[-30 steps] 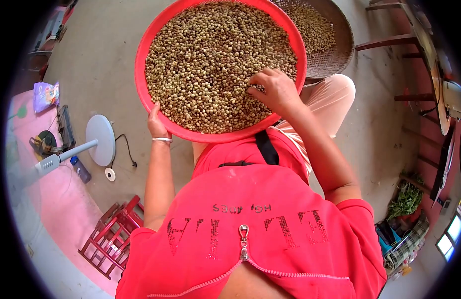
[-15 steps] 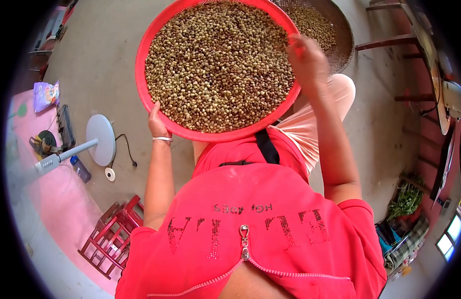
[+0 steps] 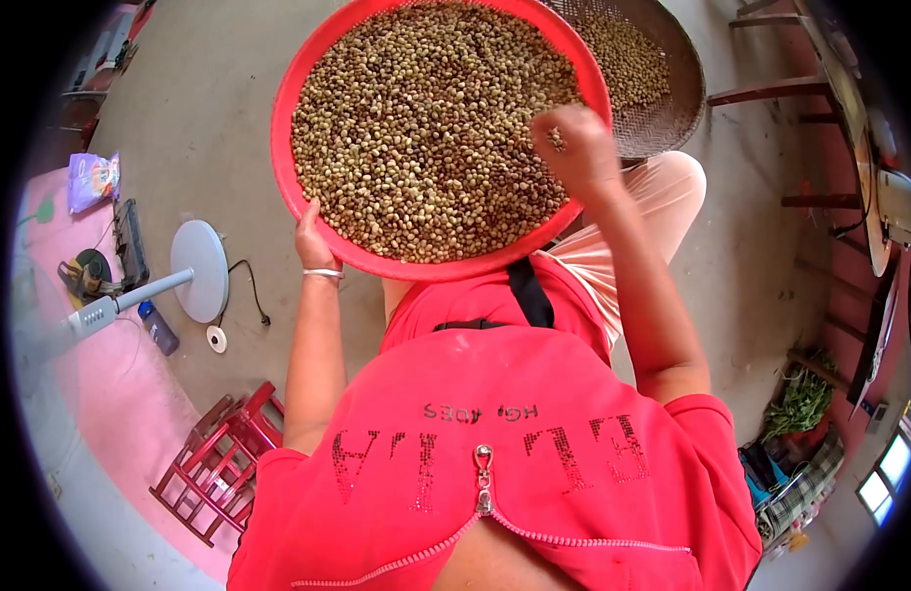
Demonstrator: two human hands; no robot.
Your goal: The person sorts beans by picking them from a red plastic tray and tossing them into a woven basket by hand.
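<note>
A wide round red tray [image 3: 282,148] is heaped with small round tan, green and dark-brown beans or nuts [image 3: 426,138]; their exact kind I cannot tell. My left hand [image 3: 314,239], with a pale bangle at the wrist, grips the tray's near left rim, thumb on top and the other fingers hidden below. Over the tray's right side is my right hand [image 3: 580,153], slightly blurred, its fingers curled in. A few pieces show at the curled fingers, but whether they are held or lie behind is unclear.
A woven basket [image 3: 687,108] with similar pieces sits beyond the tray at the right. A white fan-like stand [image 3: 199,271] with a cord is on the floor at left, near a red stool [image 3: 219,463]. Wooden furniture [image 3: 771,91] stands at right, greens [image 3: 800,399] below it.
My right hand has moved from the tray's right rim inward and toward me, over the pieces. The tray has shifted slightly right, with my left hand still on its rim.
</note>
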